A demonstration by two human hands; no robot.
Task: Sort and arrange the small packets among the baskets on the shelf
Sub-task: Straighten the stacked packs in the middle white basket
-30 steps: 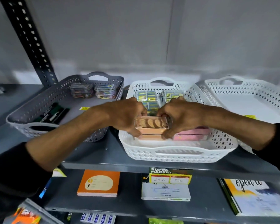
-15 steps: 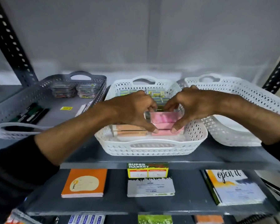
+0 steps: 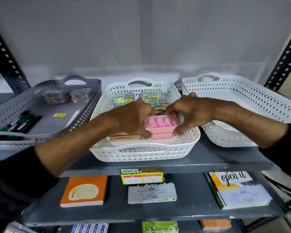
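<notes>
Shifted from orange packets, both hands pinch glossy pink packets inside perforated white basket.

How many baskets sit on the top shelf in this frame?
3. A grey basket at the left, a white middle basket where both hands work, and a white right basket at the right. Nothing suggests another hidden one, though the frame edges cut the shelf.
</notes>
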